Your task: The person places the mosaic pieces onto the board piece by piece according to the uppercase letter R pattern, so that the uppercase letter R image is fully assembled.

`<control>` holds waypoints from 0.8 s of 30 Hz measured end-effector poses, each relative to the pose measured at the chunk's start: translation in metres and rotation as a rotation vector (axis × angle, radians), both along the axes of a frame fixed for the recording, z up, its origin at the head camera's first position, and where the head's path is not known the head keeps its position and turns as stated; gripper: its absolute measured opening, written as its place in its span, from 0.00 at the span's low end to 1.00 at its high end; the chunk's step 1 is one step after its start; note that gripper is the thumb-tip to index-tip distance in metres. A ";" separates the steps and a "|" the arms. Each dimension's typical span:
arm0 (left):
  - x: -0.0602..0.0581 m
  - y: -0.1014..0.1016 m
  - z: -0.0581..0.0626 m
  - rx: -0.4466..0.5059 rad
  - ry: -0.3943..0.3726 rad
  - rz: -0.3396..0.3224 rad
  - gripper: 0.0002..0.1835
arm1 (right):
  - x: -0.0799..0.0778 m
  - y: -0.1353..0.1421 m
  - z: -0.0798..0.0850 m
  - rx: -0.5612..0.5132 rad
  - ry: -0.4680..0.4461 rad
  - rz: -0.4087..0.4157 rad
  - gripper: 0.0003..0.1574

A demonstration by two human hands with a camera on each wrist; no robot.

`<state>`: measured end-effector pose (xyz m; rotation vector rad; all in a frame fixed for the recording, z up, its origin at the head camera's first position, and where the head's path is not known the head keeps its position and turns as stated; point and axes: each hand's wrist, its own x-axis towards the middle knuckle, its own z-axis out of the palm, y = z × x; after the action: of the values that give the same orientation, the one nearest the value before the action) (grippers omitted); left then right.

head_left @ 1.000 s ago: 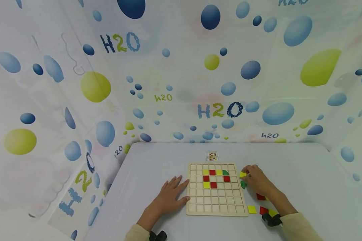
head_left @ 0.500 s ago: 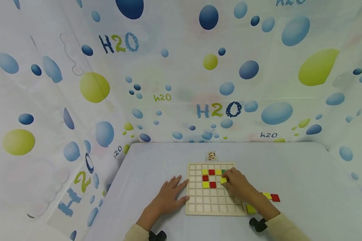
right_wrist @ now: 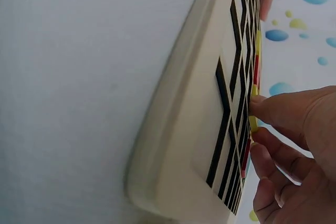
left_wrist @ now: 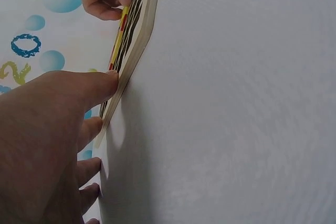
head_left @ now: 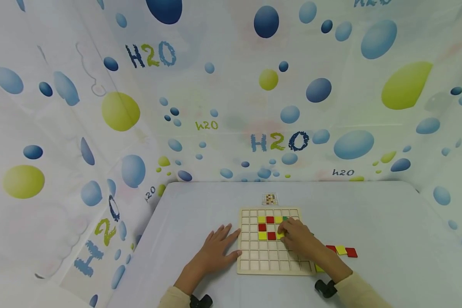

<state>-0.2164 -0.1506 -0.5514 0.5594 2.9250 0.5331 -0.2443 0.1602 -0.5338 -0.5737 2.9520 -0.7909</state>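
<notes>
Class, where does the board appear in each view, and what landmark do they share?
Head: board, low, right of centre.
Left wrist: board, nearly edge-on, slanting from the top, left of centre.
Right wrist: board, slanting top to bottom through the middle.
Shared landmark: right hand, pinching a yellow tile.

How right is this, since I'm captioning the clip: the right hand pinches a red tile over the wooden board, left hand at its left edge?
Only the colour is wrong: the right wrist view shows a yellow tile, not a red one. The right hand does pinch it over the wooden board, left hand at its left edge.
</notes>
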 end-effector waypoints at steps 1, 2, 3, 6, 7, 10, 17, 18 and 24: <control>0.000 0.000 0.000 0.000 0.001 -0.001 0.38 | 0.000 0.000 0.000 0.002 -0.001 -0.001 0.10; 0.000 0.000 -0.001 -0.001 0.001 -0.001 0.38 | 0.000 0.000 -0.001 0.006 0.000 -0.002 0.09; -0.001 0.000 -0.001 -0.001 0.001 0.000 0.38 | 0.000 0.000 -0.001 0.010 0.001 -0.001 0.09; -0.001 0.000 -0.001 -0.002 0.001 0.002 0.38 | 0.001 0.000 0.000 0.013 0.008 0.006 0.09; -0.001 0.000 -0.001 -0.003 0.001 0.002 0.38 | 0.001 0.001 0.001 0.014 0.012 0.011 0.09; 0.000 0.000 0.000 -0.001 -0.001 0.001 0.38 | 0.002 0.008 0.006 -0.020 -0.022 -0.008 0.10; 0.001 0.001 0.002 -0.010 0.009 0.005 0.38 | -0.008 0.044 0.015 -0.094 -0.115 -0.120 0.15; 0.001 0.001 0.002 -0.012 0.012 0.005 0.38 | -0.009 0.050 0.016 -0.098 -0.124 -0.128 0.15; 0.001 0.002 0.003 0.001 0.003 0.003 0.38 | -0.010 0.073 0.015 -0.049 -0.215 -0.176 0.17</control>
<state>-0.2153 -0.1491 -0.5483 0.5564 2.9288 0.5341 -0.2539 0.2331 -0.5192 -0.2155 2.8173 -0.8803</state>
